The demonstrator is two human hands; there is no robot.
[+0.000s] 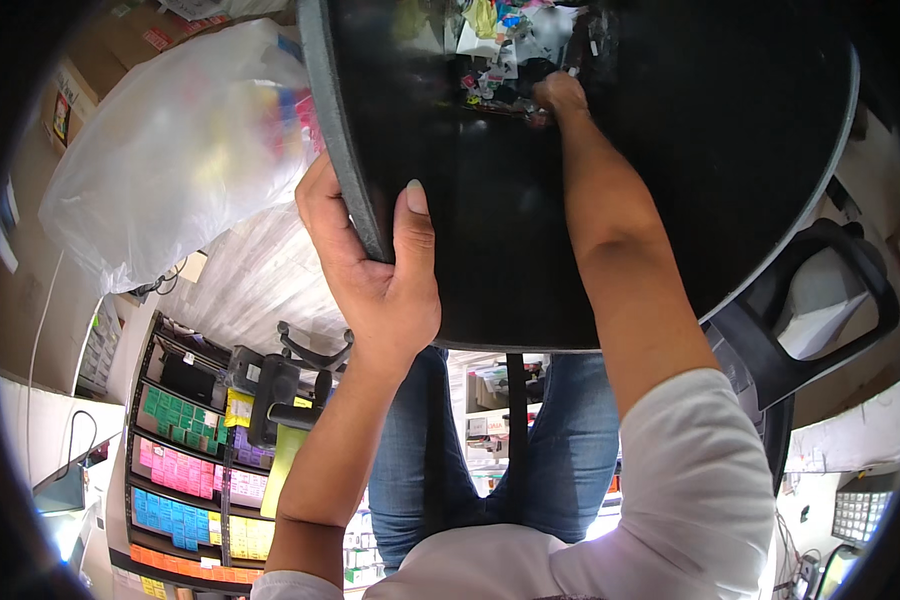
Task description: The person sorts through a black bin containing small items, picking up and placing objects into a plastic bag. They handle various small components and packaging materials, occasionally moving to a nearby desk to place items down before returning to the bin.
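Note:
A large black plastic bin (487, 247) is tilted with its wide mouth towards me. My left hand (375, 262) grips its thick rim (349, 157), thumb on the inner wall and fingers around the outside. Deep inside, my right hand (562, 94) touches a heap of mixed litter (499, 71): paper scraps, crumpled plastic and a yellow plastic piece (481, 19). Its fingers look curled, but their tips are lost among dark scraps, so a hold on anything cannot be made out.
Left of the bin hangs a full translucent plastic bag (172, 142). A shelf rack (184, 450) with rows of coloured packets stands at lower left, beside a chair (274, 397). At right is a black-framed chair-like object (817, 330). Wood-look flooring (262, 270) shows between.

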